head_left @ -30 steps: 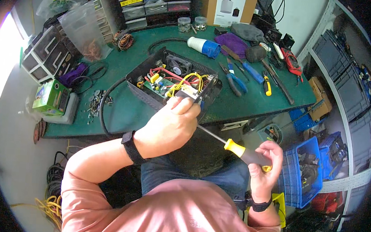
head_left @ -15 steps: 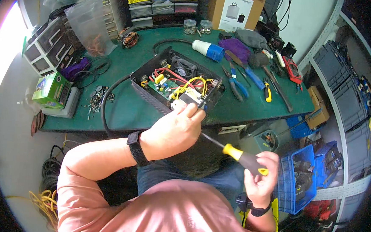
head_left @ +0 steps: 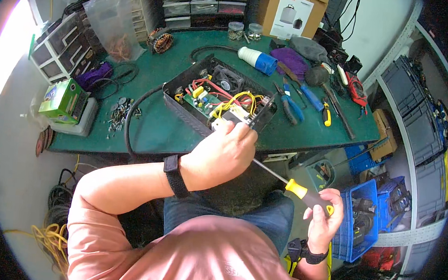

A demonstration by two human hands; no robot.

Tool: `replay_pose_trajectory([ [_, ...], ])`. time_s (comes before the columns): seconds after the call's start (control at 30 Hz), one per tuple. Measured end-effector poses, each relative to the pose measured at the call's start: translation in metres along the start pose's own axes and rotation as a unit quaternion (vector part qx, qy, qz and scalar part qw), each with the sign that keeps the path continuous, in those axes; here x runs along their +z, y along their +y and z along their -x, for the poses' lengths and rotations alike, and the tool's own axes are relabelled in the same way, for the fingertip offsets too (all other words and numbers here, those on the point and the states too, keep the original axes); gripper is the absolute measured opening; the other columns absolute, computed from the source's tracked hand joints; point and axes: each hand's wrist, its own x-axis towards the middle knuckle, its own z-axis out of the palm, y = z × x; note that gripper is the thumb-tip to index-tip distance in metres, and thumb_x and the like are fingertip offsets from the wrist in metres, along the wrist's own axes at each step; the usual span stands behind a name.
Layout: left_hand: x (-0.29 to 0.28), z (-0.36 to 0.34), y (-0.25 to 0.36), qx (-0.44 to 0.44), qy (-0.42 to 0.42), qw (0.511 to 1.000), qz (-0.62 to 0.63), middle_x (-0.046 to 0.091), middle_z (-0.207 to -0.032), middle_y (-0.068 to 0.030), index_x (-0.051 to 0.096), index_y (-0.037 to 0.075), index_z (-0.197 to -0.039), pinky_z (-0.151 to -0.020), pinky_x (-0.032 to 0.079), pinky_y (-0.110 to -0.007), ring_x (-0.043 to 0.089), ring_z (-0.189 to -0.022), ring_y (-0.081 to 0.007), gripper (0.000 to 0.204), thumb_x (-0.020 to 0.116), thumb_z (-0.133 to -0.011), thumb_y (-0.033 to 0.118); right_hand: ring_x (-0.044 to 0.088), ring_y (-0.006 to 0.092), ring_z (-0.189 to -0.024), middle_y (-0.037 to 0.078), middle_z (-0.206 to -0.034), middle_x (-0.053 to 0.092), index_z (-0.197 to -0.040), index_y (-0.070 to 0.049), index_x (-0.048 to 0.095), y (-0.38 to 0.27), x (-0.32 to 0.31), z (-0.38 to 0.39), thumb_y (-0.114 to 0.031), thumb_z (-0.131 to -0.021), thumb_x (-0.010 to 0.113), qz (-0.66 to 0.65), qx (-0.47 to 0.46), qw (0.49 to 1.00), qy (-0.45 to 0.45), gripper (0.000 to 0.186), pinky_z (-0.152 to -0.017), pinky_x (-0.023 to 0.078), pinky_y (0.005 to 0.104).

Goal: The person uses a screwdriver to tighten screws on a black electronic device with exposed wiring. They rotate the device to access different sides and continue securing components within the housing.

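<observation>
An open black electronics case [head_left: 187, 118] rests near the front edge of the green workbench, with a circuit board, yellow and red wires and a fan [head_left: 229, 78] inside. My left hand [head_left: 220, 152] is closed at the case's near right side, its fingertips gripping over the edge; its back hides that spot. In my right hand [head_left: 324, 220] is a screwdriver with a black and yellow handle [head_left: 313, 198], held by the handle end. Its shaft slants up and left to my left hand, and the tip is hidden behind that hand.
Right of the case lie pliers [head_left: 290, 105], a hammer [head_left: 339, 106], a box cutter [head_left: 327, 114] and a red multimeter [head_left: 356, 91]. A blue and white plug [head_left: 257, 61] lies behind. Loose screws [head_left: 120, 114] are scattered left, beside a thick black cable [head_left: 129, 126]. Blue crates [head_left: 354, 235] stand lower right.
My right hand and the screwdriver handle have moved right and slightly down, with the fingers looser round the handle. My left hand stays at the case. The whole view has shifted slightly.
</observation>
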Motion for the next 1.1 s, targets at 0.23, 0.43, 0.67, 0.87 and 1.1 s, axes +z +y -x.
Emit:
replay_pose_trajectory([
  [0.23,-0.013,-0.003,0.005,0.001,-0.069,0.997,-0.042,0.053,-0.089,-0.0064,0.061,0.008,-0.074,-0.080,0.041,-0.035,0.049,-0.091,-0.0223,0.013,0.058,-0.075,0.020,0.057,0.0141,-0.069,0.012,-0.110,0.049,-0.105,-0.002,0.054,-0.001,-0.004,-0.001,-0.009,-0.087,0.066,0.004,-0.010,1.000,0.002,0.023,-0.052,0.051,0.0253],
  [0.43,-0.010,-0.007,0.004,-0.005,-0.077,0.997,-0.030,0.052,-0.088,-0.0063,0.062,0.008,-0.078,-0.080,0.042,-0.035,0.048,-0.091,-0.0231,0.012,0.057,-0.076,0.019,0.057,0.0135,-0.070,0.011,-0.109,0.049,-0.103,-0.001,0.055,0.002,-0.008,-0.001,-0.007,-0.087,0.066,-0.010,0.005,1.000,0.008,0.020,-0.052,0.051,0.0254],
  [0.67,-0.011,-0.019,0.001,-0.010,-0.109,0.994,-0.006,0.054,-0.091,-0.0080,0.062,0.008,-0.083,-0.079,0.044,-0.037,0.053,-0.091,-0.0245,0.011,0.056,-0.078,0.016,0.056,0.0133,-0.070,0.011,-0.108,0.049,-0.103,-0.001,0.055,0.007,-0.016,-0.001,-0.006,-0.087,0.065,-0.022,0.004,1.000,0.007,0.020,-0.052,0.051,0.0256],
  [0.87,-0.011,-0.016,-0.002,-0.019,-0.048,0.998,0.031,0.053,-0.091,-0.0109,0.061,0.006,-0.084,-0.077,0.045,-0.040,0.053,-0.087,-0.0294,0.011,0.061,-0.077,0.014,0.057,0.0132,-0.068,0.010,-0.109,0.049,-0.103,0.000,0.055,0.013,-0.018,-0.001,-0.005,-0.088,0.063,0.000,0.024,1.000,0.012,0.018,-0.054,0.050,0.0255],
  [1.1,-0.026,0.003,-0.003,-0.089,0.159,0.981,0.065,0.052,-0.082,-0.0111,0.060,0.004,-0.077,-0.065,0.044,-0.040,0.052,-0.072,-0.0302,0.020,0.078,-0.067,0.005,0.056,0.0108,-0.064,0.006,-0.108,0.052,-0.105,0.000,0.056,0.033,-0.031,0.006,-0.005,-0.089,0.062,-0.009,0.072,0.995,0.072,0.018,-0.054,0.048,0.0239],
])
